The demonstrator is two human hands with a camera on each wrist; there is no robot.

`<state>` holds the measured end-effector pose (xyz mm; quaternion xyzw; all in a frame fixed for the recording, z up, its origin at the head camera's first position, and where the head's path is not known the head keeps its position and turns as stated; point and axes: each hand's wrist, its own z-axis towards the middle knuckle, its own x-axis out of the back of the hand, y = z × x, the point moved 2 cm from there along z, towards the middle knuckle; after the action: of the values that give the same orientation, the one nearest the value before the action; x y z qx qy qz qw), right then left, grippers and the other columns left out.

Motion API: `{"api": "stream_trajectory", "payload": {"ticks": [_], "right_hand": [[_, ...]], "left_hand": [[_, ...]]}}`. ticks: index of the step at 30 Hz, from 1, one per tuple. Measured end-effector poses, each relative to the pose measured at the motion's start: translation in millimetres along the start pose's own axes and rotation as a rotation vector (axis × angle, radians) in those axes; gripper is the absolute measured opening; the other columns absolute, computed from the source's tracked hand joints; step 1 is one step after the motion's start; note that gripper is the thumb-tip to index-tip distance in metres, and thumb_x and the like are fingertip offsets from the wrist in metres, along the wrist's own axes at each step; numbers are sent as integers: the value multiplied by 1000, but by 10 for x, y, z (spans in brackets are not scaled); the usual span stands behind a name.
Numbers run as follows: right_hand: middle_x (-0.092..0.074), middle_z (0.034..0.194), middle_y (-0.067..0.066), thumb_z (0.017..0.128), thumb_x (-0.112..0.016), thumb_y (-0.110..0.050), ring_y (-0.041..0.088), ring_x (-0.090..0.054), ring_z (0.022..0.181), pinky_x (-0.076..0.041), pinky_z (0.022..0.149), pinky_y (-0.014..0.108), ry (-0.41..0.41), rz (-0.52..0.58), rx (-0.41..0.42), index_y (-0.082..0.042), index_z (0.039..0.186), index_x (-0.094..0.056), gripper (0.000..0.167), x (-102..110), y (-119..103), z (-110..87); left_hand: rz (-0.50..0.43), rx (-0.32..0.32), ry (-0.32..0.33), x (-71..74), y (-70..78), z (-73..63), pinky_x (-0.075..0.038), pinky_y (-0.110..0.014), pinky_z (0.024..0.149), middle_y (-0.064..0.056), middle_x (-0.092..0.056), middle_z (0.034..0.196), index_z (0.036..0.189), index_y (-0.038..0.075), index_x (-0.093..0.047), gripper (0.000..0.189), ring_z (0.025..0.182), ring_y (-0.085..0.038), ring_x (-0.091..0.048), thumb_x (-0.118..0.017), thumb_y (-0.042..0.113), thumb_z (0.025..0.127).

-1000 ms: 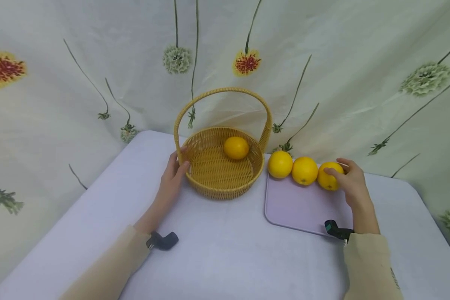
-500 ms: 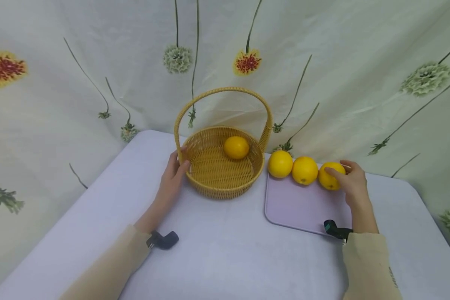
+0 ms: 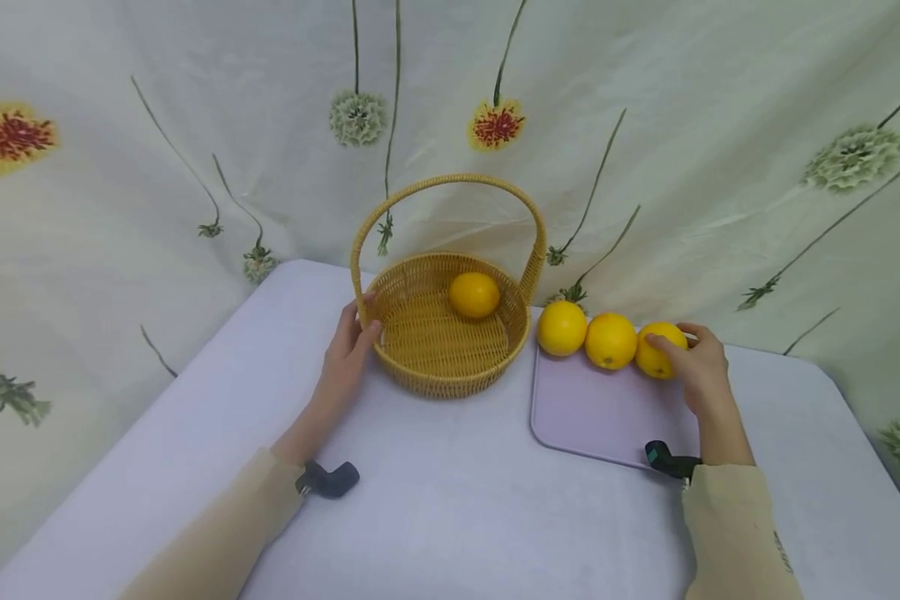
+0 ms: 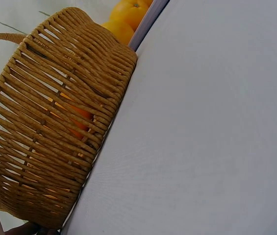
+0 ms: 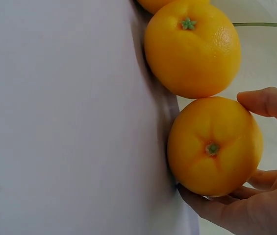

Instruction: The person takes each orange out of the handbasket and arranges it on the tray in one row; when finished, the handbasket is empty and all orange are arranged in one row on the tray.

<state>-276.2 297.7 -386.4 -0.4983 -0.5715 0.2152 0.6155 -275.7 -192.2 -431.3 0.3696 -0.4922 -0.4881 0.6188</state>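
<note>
A round wicker basket [image 3: 444, 383] with a tall arched handle stands on the table, one orange [image 3: 475, 295] inside against its back right wall. My left hand [image 3: 345, 357] grips the basket's left side, thumb over the rim and fingers outside. On the back of a pale purple tray [image 3: 607, 417], three more oranges sit in a row. Around the rightmost orange [image 5: 212, 147] curl the thumb and fingers of my right hand [image 3: 703, 367]. That orange touches the middle orange [image 5: 192, 49], its stem end facing the right wrist camera. The leftmost orange [image 3: 562, 328] is nearest the basket.
A white cloth [image 3: 435, 517] covers the table. Behind it hangs a pale curtain [image 3: 270, 125] with printed flowers, close to the basket's handle. The tray lies just right of the basket. Dark wrist cameras [image 3: 332, 481] protrude from both sleeves.
My right hand shifts very slightly left, its thumb and fingers staying around the rightmost orange. The left hand and basket keep their places.
</note>
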Motion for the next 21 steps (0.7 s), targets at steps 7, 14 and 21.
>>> {"api": "stream_trajectory", "payload": {"ticks": [7,14,21], "right_hand": [[-30,167,31,104,-61,-41,47,-36,150,-35,125,58,15,-29,30,-1,165,-26,81,8,-31,-12],[-33,168,26,105,-60,-40,45,-37,152,-35,126,57,43,-46,84,-4,165,-30,76,28,-130,-28],[-33,168,26,105,-62,-38,46,-34,154,-35,124,61,15,-69,151,-3,163,-33,74,42,-239,-124]], "left_hand": [[29,-13,20,6,-41,-24,-25,-53,131,8,-27,174,164,33,-32,53,162,-26,-25,-47,35,114],[29,-35,22,12,-42,10,-26,-53,131,8,-28,174,164,33,-32,52,161,-27,-26,-47,34,114],[13,1,11,5,99,-49,-24,-54,131,0,-27,175,165,22,-32,55,161,-33,-26,-47,33,114]]}}
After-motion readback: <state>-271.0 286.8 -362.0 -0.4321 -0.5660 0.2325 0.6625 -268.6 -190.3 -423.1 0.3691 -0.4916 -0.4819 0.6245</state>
